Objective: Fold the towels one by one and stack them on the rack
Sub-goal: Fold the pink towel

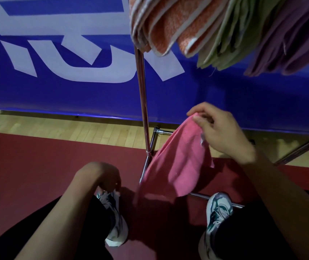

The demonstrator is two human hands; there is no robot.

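Hanging long and steep from the right hand (pixel 223 132) pinching its top corner, pink towel (pixel 176 166) points down-left; left hand (pixel 103 175) looks closed, grip unclear.

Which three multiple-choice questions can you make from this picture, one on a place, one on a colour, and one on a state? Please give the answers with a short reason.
1. Where do the folded towels hang?
A. On the floor beside the shoes
B. Over the top of the rack, at the upper right
C. On the blue banner

2. What colour is the towel in the hand?
A. Pink
B. Green
C. Purple

3. How is this towel held?
A. Lying flat on the floor
B. Pinched at a top corner by the right hand, hanging down
C. Stretched tight between both hands

Answers:
1 B, the orange towels, green towels and purple towels drape over the rack.
2 A, the pink towel is clearly pink.
3 B, the right hand grips its upper edge, while the left hand stays apart, low by a shoe.
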